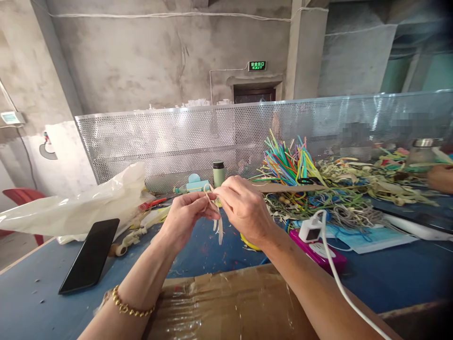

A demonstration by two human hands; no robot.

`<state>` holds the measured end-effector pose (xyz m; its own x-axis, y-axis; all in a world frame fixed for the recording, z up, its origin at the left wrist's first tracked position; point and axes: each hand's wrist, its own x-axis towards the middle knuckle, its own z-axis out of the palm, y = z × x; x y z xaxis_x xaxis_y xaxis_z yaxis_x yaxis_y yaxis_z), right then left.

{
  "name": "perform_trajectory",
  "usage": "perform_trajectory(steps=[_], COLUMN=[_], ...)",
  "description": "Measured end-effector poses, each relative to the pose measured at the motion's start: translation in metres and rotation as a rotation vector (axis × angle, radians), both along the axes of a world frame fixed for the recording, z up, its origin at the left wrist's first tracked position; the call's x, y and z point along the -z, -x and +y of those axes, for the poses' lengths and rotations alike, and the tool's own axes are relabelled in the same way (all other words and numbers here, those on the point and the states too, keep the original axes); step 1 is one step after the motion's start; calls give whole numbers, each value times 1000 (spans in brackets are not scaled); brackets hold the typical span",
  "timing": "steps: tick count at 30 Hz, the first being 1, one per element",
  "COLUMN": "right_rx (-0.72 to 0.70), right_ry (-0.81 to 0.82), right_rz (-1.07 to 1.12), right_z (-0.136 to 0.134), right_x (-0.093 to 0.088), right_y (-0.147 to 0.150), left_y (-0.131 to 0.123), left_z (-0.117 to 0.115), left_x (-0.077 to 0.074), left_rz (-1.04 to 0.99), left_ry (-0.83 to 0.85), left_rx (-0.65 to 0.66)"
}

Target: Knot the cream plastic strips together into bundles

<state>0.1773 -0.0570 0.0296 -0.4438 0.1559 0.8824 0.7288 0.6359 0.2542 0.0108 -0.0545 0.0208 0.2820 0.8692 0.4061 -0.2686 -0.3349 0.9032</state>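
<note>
Pale, thin fibrous strips (220, 231) hang between my hands, with a small loop standing above the fingertips. My left hand (187, 215) pinches them from the left, thumb and forefinger pressed together. From the right, my right hand (245, 208) closes its bent fingers on the same strips, its knuckles turned up. The fingertips of both hands nearly meet, and how the strips cross there is partly hidden. Below the hands lies the blue tabletop (198, 257), and closer to me a brown cardboard sheet (226, 307) covered in clear tape.
A black phone (90, 255) lies left, beside a plastic bag (102, 203). A green bottle (219, 174) stands behind my hands. Right are colourful strips (290, 158), tangled cords (354, 213), a purple box (318, 250) with a white charger (310, 230), and another person's hand (440, 178).
</note>
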Motion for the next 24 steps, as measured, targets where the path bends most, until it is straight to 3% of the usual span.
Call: perform_trajectory(steps=[12, 19, 24], right_rx=[-9, -57, -15], right_ry=[48, 83, 110], right_rz=[-75, -44, -92], right_z=[2, 4, 6], right_x=[1, 2, 4], right_y=[2, 4, 4], left_y=[2, 2, 2], left_z=[4, 4, 6], left_x=[1, 1, 1], left_rz=[4, 0, 13], left_ry=[-58, -37, 35], left_rx=[44, 33, 39])
